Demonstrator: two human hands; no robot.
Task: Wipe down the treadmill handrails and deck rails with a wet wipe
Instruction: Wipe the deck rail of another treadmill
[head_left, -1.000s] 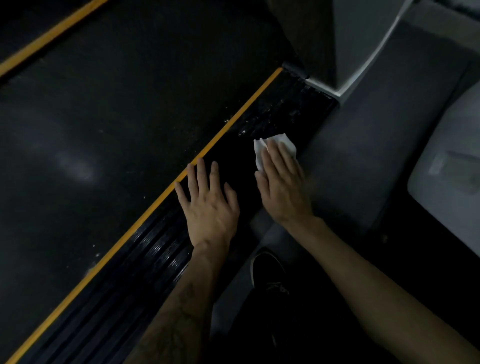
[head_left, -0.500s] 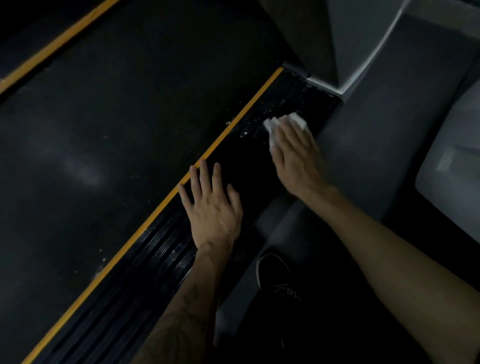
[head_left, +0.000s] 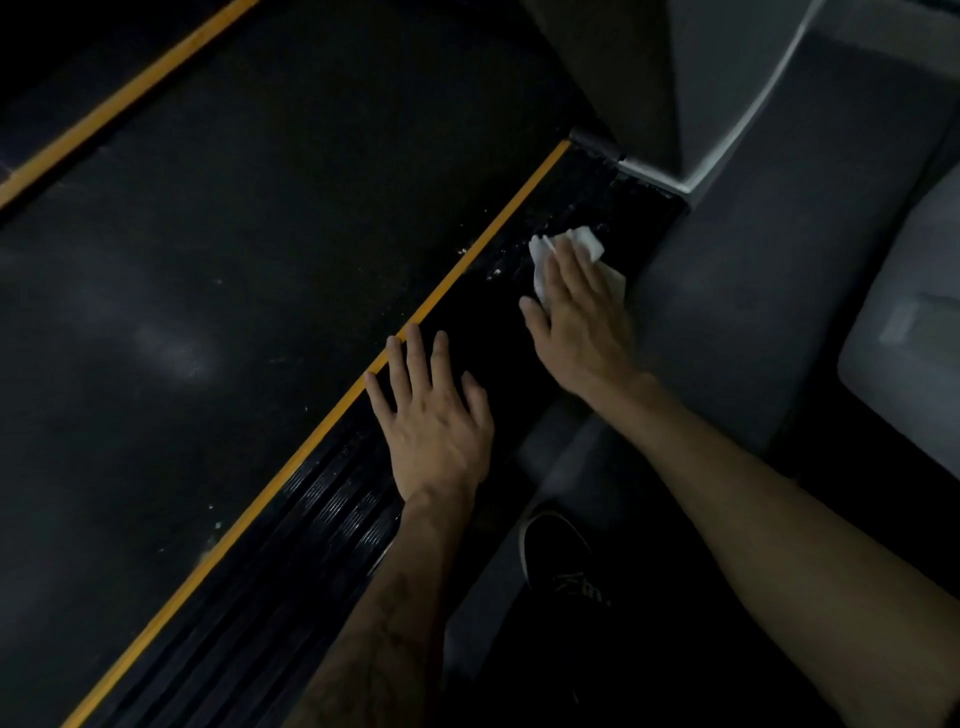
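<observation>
Moved: since the earlier frame, the wipe has been pushed further up the rail by the right hand (head_left: 576, 317).
Left hand (head_left: 436, 415): spread flat, bracing on the ribbed deck rail (head_left: 332, 509), nothing held.
Wet wipe (head_left: 569, 249): pinned under flat right fingers, far up the rail near the corner.
Handling: judged light, limp, damp; best pressed flat under the palm to prevent bunching.
</observation>
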